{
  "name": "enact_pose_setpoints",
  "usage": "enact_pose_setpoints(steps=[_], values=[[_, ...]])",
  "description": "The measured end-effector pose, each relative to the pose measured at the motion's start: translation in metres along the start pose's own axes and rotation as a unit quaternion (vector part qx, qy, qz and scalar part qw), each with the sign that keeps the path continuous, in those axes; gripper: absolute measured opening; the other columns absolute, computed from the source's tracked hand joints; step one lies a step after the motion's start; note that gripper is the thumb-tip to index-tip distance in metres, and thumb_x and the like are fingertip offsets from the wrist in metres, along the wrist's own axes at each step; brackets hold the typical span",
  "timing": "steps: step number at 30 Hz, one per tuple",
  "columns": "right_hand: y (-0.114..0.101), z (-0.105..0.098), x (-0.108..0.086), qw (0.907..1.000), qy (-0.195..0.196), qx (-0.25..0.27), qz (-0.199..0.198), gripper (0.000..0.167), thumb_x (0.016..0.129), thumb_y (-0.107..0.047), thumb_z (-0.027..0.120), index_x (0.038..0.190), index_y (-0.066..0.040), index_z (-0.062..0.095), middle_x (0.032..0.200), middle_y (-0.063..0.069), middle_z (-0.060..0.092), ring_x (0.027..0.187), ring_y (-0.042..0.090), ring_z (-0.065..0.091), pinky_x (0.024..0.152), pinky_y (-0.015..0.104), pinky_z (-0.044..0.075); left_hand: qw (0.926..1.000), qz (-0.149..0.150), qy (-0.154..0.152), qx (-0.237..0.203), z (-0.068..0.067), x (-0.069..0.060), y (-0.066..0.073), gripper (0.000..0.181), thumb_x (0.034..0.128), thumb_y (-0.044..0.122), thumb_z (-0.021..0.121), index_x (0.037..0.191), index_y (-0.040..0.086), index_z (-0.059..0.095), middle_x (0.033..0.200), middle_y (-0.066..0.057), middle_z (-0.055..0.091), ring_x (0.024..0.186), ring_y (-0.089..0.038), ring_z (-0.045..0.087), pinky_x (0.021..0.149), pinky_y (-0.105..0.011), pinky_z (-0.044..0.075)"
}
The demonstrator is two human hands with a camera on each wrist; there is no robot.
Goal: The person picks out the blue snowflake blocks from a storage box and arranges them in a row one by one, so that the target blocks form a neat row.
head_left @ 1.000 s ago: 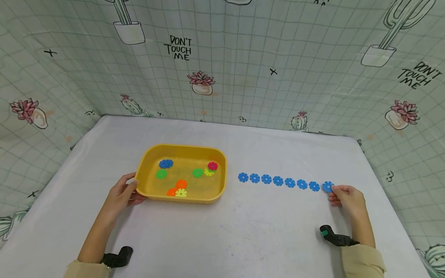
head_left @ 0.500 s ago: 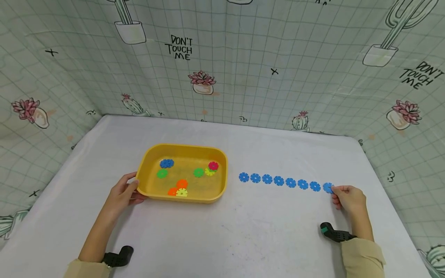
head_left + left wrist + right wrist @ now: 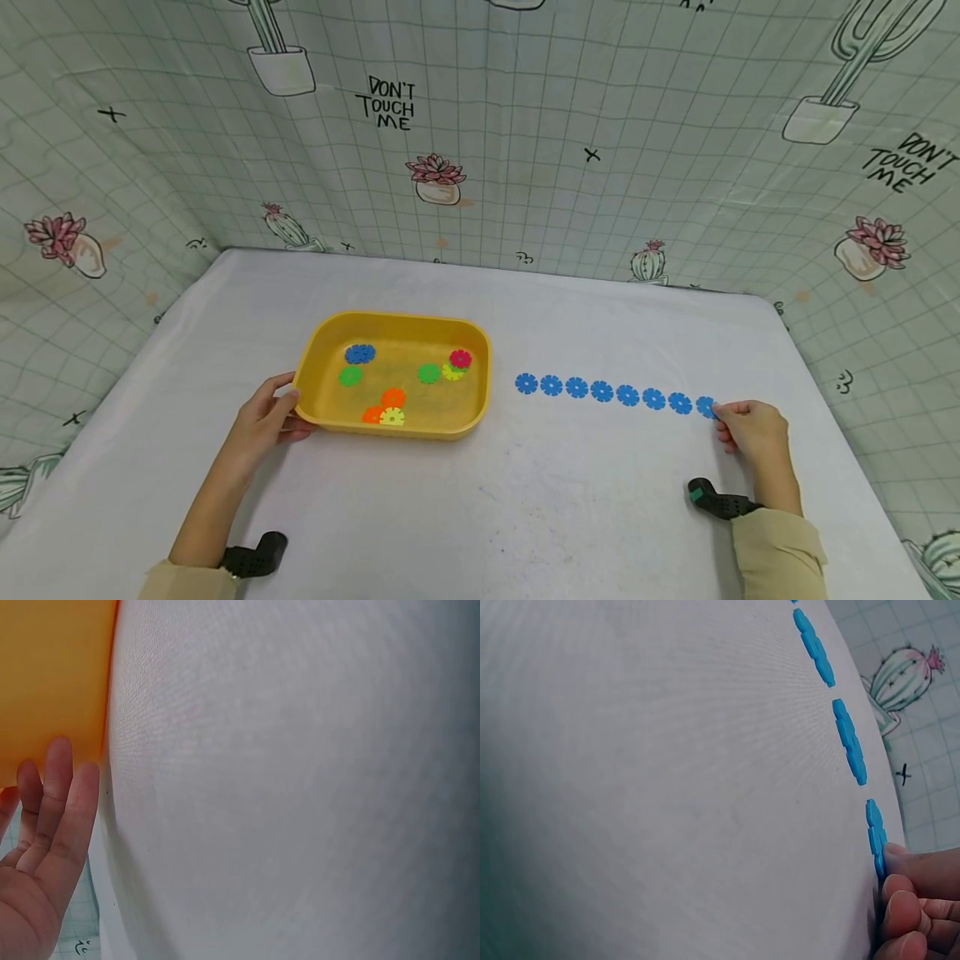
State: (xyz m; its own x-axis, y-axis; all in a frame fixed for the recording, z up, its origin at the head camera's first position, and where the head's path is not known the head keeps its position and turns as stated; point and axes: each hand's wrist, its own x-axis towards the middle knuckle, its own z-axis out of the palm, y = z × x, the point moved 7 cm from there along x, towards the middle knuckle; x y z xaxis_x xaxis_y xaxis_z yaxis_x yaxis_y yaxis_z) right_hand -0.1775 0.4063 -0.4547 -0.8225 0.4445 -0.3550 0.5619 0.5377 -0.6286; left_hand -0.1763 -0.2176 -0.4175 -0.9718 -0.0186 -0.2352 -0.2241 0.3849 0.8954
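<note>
My right hand [image 3: 757, 433] pinches a blue snowflake disc [image 3: 704, 407] by its right edge, at the right end of a row of several matching blue discs [image 3: 602, 391]. In the right wrist view the thumb and fingertips [image 3: 901, 911] meet the edge of that disc, which lies at the table surface, a small gap from its neighbour [image 3: 849, 742]. My left hand [image 3: 258, 421] holds the left side of a yellow tray [image 3: 483, 387], thumb at the rim. The left wrist view has its fingers [image 3: 58, 769] against the tray's outer wall.
Inside the tray lie blue discs [image 3: 360, 354], green discs [image 3: 350, 376], orange discs [image 3: 393, 397], yellow discs [image 3: 392, 416] and a red disc [image 3: 460, 358]. The white table [image 3: 525, 500] meets a printed curtain [image 3: 510, 200] at its back and sides.
The right hand has slid the end blue disc slightly left, narrowing the gap to the row. The left hand and the tray stay in place.
</note>
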Motion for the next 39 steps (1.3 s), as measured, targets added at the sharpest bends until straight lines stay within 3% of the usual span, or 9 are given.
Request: enact_pose_setpoints(steps=[21,27,32,39], values=[[-0.003,-0.003,0.000,0.9999,0.011,0.012,-0.004,0.033,0.093,-0.020,0.054,0.100,0.012,0.053,0.057,-0.002,0.056,0.048,0.008,0.054,0.046,0.023,0.051,0.9999,-0.011,0.001,-0.005,0.001,0.001,-0.001,0.046,0.1008,0.026,0.036,0.140,0.003,0.032,0.086,0.000,0.056,0.070,-0.004,0.065,0.068,-0.019,0.055],[0.000,-0.005,-0.002,0.9997,0.008,0.022,0.005,0.042,0.094,-0.029,0.050,0.106,0.010,0.051,0.060,-0.004,0.057,0.051,0.007,0.055,0.048,0.022,0.051,0.9999,-0.016,0.001,-0.004,0.001,0.001,-0.001,0.046,0.1009,0.025,0.037,0.141,0.003,0.031,0.086,-0.001,0.056,0.070,-0.003,0.065,0.068,-0.019,0.055],[-0.004,-0.009,-0.004,0.9985,0.032,0.045,-0.006,0.049,0.093,-0.039,0.051,0.110,0.006,0.050,0.060,-0.006,0.057,0.051,0.009,0.056,0.050,0.023,0.052,0.9998,-0.018,0.001,-0.003,0.002,0.001,-0.002,0.047,0.1009,0.025,0.037,0.141,0.002,0.031,0.086,-0.001,0.056,0.070,-0.003,0.065,0.068,-0.019,0.055],[0.007,-0.004,0.037,0.9887,0.074,0.103,-0.080,0.048,0.083,-0.056,0.057,0.105,-0.014,0.052,0.074,-0.009,0.062,0.062,0.010,0.063,0.051,0.018,0.052,0.9999,-0.016,0.003,0.000,0.001,0.001,-0.002,0.046,0.1009,0.025,0.036,0.141,0.003,0.031,0.087,-0.002,0.056,0.070,-0.003,0.065,0.068,-0.019,0.055]])
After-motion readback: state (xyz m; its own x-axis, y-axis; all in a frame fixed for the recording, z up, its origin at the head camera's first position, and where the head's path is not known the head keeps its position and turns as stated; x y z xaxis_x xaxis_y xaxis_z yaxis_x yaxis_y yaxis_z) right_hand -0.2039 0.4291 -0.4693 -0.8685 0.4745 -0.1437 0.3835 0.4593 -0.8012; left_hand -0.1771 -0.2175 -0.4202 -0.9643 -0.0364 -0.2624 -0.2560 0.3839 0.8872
